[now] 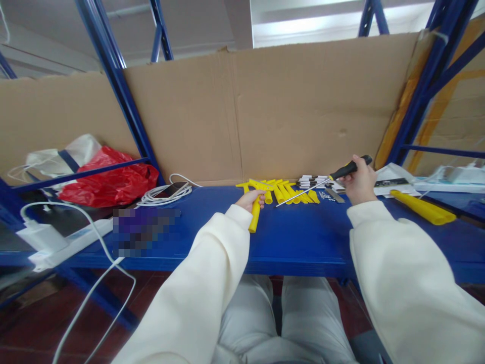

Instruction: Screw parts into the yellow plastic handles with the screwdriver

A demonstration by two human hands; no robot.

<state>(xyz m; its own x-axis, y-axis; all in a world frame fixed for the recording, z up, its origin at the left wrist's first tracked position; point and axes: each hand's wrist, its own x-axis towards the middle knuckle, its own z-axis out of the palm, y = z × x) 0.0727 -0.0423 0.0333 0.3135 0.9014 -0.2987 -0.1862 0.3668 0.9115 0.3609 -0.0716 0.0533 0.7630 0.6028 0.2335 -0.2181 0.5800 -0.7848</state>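
Note:
My left hand (251,200) is closed around a yellow plastic handle (255,218), which points down over the blue shelf. In my right hand (359,183) is a long screwdriver (340,172) with a black and yellow grip. Its thin shaft slants down to the left, and the tip is to the right of the yellow handle, apart from it. Behind both hands lies a row of several yellow plastic parts (282,192). Small metal bits and a flat grey blade-like piece (335,195) rest near my right hand.
Black and white packets (311,182) lie at the back. A larger yellow piece (422,206) is at the right. On the left are a coiled white cable (163,195), a red plastic bag (109,177) and a power strip (71,245). Cardboard (295,111) stands behind the shelf (303,237).

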